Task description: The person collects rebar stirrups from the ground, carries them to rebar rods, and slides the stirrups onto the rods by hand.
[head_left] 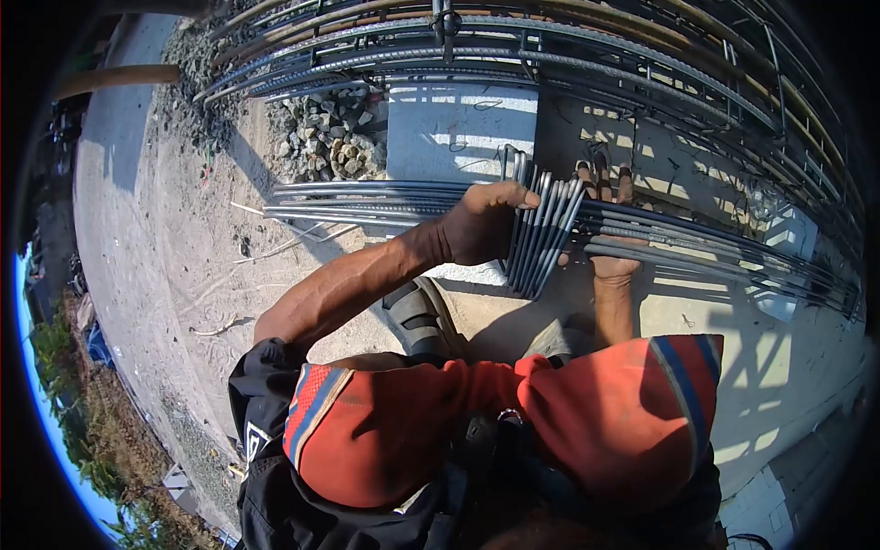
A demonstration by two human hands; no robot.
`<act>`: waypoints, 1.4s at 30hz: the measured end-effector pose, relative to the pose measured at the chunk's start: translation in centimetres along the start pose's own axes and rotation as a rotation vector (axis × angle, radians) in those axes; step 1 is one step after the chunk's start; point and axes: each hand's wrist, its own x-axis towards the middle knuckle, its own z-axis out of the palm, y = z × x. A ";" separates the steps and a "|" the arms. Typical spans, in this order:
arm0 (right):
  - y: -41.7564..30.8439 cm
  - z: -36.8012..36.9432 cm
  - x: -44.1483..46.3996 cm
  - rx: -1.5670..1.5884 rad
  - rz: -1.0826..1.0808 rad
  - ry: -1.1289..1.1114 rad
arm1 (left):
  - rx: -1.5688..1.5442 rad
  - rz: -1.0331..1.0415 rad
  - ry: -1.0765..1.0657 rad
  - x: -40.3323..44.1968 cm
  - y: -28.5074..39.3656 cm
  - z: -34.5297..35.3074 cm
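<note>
- Ground [206, 275]: pale, dusty, with stones and long shadows. Person bent over it, boot [420, 316] near the work.
- Rebar cage [623, 57]: largest built thing, along the far side. Long ribbed bars with cross ties; it looks assembled already, as far as seen. The held steel lies on the person's side of it, apart from it where the view allows a check.
- Bundle of bent bars [550, 215]: gathered between both hands, in front of the knees. Long runs reach out left and right; angled lengths cluster at the middle, fanned at the top, closer together at the bottom. My judgement: collected into one group, not evened up. No tie seen round it; count uncertain.
- White block [461, 128]: beyond the bundle, partly under the cage's shadow.
- Stone heap [341, 142]: just left of the block.
- Left hand [486, 225]: closed on the bundle at the angled cluster, thumb laid across the near rods; fingers behind hidden.
- Right hand [616, 266]: under the right-hand run, fingers showing past the far edge, spread a little. Bars hide the palm; cannot tell how far it closes or how firmly it holds.
</note>
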 end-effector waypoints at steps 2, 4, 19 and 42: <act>-0.2 -0.4 0.0 -0.039 0.007 0.047 | -0.149 -0.119 -0.027 2.5 -0.7 1.1; -0.2 -0.8 -0.1 -0.083 0.018 0.115 | -0.124 -0.078 -0.076 4.2 -0.5 1.7; -3.1 -3.8 -9.5 -1.558 -0.296 0.457 | -0.192 0.040 -0.051 7.5 -1.0 -0.4; -8.9 -1.8 -6.2 -2.112 -0.194 0.644 | 2.420 0.265 0.355 9.2 -2.9 -1.2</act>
